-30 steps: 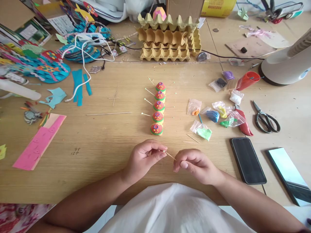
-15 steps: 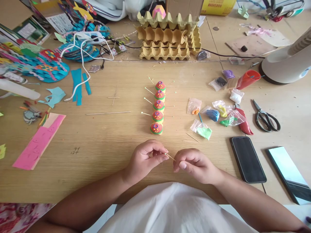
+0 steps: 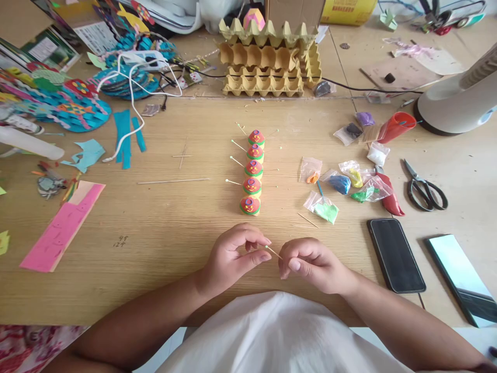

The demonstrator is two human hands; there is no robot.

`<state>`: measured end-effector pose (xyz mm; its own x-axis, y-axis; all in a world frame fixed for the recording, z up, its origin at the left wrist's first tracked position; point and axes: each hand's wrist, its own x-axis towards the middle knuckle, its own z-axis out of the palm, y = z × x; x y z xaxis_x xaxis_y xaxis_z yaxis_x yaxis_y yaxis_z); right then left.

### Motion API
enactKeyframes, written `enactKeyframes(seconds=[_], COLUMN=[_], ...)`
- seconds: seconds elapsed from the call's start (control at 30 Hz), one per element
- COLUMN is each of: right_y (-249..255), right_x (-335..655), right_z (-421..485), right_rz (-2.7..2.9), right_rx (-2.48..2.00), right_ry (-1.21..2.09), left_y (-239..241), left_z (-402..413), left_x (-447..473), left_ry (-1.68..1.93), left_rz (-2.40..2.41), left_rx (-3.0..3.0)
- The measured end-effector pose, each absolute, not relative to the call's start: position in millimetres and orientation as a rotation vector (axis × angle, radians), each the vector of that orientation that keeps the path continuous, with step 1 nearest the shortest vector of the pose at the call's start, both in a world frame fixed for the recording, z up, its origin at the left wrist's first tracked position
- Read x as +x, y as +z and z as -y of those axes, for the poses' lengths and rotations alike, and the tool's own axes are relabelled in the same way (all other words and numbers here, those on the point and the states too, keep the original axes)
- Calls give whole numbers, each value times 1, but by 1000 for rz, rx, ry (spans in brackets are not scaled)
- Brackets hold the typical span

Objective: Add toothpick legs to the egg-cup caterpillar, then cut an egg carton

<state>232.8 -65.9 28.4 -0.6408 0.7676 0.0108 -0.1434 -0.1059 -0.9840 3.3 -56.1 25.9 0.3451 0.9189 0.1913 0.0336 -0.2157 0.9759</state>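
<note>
Right hand pinches thin stick by lower end — long axis runs up-left from those fingers, pale tip between slightly parted fingers of left hand — can't tell if left touches.

You have bright, soft light over the pale-brown wood-grained table, stronger right, shadows faint, whitish glare across the flat, black-edged glass phone, wide-angle stretch toward frame edges.

The top is loose, white and softly creased at the front, and the forearms are bare right down to the short-nailed fingers.
</note>
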Motion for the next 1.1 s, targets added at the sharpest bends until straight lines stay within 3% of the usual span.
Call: enactKeyframes(seconds=[1.1], right_y=[27], right_x=[232], right_z=[65], right_rz=[1470], right_rx=[-662], right_ry=[1852], left_y=[30], left_z=[54], left_x=[3], left_ry=[868], left_rz=[-902], left_rx=[1359])
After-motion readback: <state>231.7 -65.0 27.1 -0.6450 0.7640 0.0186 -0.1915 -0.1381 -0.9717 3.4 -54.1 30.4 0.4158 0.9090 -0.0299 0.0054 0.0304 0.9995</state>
